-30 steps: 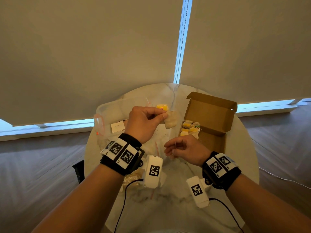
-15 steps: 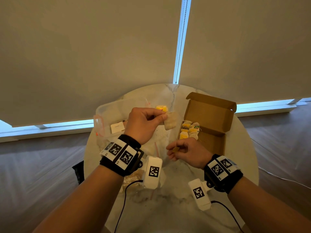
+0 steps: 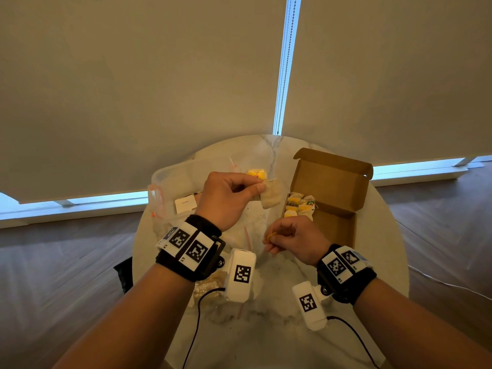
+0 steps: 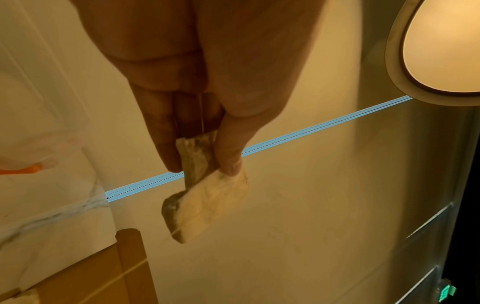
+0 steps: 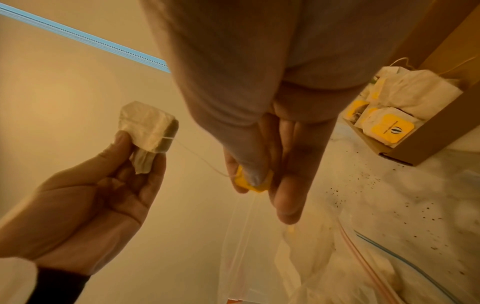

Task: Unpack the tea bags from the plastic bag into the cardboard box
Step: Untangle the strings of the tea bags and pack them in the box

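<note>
My left hand (image 3: pixel 255 186) pinches a pale tea bag (image 3: pixel 271 194) by its top above the table's middle; the left wrist view shows the same tea bag (image 4: pixel 207 202) hanging from thumb and forefinger. My right hand (image 3: pixel 271 239) pinches that bag's yellow paper tag (image 5: pixel 253 179), and a thin string (image 5: pixel 197 157) runs between the two. The open cardboard box (image 3: pixel 343 209) stands at the right with several tea bags (image 3: pixel 299 205) in its far end. The clear plastic bag (image 5: pixel 324 257) lies on the table below my hands.
A clear plastic container (image 3: pixel 170 193) with a white card sits at the left on the round marble table (image 3: pixel 378 251). One yellow-tagged tea bag (image 3: pixel 257 173) lies beyond my left hand. Tea dust (image 5: pixel 363 185) is scattered near the box.
My right hand has shifted slightly up and toward the box with the tag, pulling the string. My left hand and its tea bag have stayed nearly still.
</note>
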The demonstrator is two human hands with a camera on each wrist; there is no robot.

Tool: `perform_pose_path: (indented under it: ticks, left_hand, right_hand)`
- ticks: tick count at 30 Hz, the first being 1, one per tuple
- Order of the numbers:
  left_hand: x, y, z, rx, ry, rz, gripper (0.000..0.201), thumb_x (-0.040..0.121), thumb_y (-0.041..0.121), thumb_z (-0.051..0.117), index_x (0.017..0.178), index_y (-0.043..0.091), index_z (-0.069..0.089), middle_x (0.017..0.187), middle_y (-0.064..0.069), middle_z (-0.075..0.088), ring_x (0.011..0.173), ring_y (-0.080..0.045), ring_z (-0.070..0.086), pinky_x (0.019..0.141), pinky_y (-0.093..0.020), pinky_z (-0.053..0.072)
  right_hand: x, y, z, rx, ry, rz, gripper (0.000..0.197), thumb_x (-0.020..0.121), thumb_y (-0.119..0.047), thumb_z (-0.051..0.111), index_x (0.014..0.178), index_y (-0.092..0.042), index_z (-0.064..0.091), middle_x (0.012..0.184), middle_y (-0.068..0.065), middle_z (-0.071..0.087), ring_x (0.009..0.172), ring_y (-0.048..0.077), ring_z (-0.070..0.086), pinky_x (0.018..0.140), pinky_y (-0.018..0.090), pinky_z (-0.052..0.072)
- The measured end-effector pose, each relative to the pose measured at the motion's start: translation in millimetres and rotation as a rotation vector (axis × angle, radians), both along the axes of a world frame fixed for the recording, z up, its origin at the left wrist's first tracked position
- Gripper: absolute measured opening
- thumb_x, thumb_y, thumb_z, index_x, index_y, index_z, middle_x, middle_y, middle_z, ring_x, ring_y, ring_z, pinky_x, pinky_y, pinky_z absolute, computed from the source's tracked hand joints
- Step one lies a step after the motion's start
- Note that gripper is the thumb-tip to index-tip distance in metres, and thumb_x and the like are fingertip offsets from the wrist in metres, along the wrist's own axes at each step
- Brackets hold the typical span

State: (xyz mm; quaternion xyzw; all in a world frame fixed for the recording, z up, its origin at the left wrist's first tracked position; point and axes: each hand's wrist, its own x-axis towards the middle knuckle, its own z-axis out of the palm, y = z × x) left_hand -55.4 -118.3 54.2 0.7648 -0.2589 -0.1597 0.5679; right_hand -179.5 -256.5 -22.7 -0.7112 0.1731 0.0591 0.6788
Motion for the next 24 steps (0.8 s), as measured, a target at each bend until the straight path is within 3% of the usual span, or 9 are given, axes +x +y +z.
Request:
perform_pose_path:
  ticks: [4,7,11,14,17,20,24]
  left_hand:
    - [0,3,3,0.033,-0.011,-0.027,0.019,0.081,0.020,0.077,0.078,0.039,0.074,0.085,0.012,0.075,0.086,-0.011,0.071,0.088,-0.041,0.057]
    - [-1,5,5,0.041,-0.004,-0.063,0.017,0.081,0.017,0.076,0.080,0.034,0.075,0.084,0.011,0.075,0.085,-0.010,0.071,0.088,-0.039,0.057]
    - [-1,7,5,0.039,0.029,-0.128,0.016,0.081,0.014,0.076,0.080,0.029,0.077,0.083,0.005,0.076,0.084,-0.014,0.072,0.086,-0.038,0.058]
    - [-2,9,2,0.046,0.023,-0.163,0.018,0.082,0.009,0.074,0.079,0.027,0.076,0.082,0.005,0.076,0.081,-0.014,0.072,0.082,-0.030,0.058]
    - [-2,10,-4,0.068,0.037,-0.162,0.019,0.081,0.007,0.075,0.078,0.026,0.076,0.080,0.004,0.076,0.080,-0.016,0.071,0.080,-0.028,0.058]
    - [-2,11,-12,0.140,0.027,-0.136,0.011,0.081,0.010,0.076,0.080,0.021,0.078,0.080,0.004,0.076,0.080,-0.016,0.071,0.079,-0.028,0.058]
    - [-3,12,-18,0.192,0.013,-0.134,0.007,0.082,0.010,0.075,0.084,0.015,0.079,0.081,0.004,0.075,0.075,-0.009,0.070,0.072,-0.015,0.053]
  right_hand:
    - [5,-2,4,-0.054,0.024,-0.075,0.013,0.090,0.001,0.060,0.094,-0.003,0.072,0.094,0.015,0.070,0.077,0.033,0.070,0.060,0.034,0.060]
    - [10,-6,10,-0.109,0.061,-0.061,0.015,0.094,-0.005,0.058,0.098,-0.007,0.072,0.085,0.020,0.068,0.066,0.034,0.070,0.051,0.033,0.059]
    - [20,-12,17,-0.176,-0.001,-0.077,0.015,0.095,-0.005,0.056,0.094,-0.006,0.071,0.087,0.021,0.071,0.069,0.023,0.071,0.060,0.032,0.060]
    - [26,-21,26,-0.250,-0.018,-0.105,0.015,0.093,-0.014,0.061,0.093,-0.007,0.075,0.077,0.014,0.073,0.063,0.019,0.068,0.060,0.034,0.056]
    - [30,-24,36,-0.249,-0.066,-0.132,0.012,0.092,-0.006,0.061,0.097,-0.004,0.072,0.076,0.013,0.071,0.057,0.011,0.065,0.056,0.024,0.055]
    - [30,-23,46,-0.211,-0.110,-0.169,0.015,0.091,-0.003,0.061,0.102,-0.013,0.064,0.067,0.004,0.071,0.058,0.011,0.066,0.059,0.027,0.057]
    - [30,-22,53,-0.260,-0.181,-0.189,0.005,0.088,-0.010,0.067,0.091,-0.013,0.069,0.080,0.001,0.074,0.073,0.014,0.070,0.070,0.029,0.058]
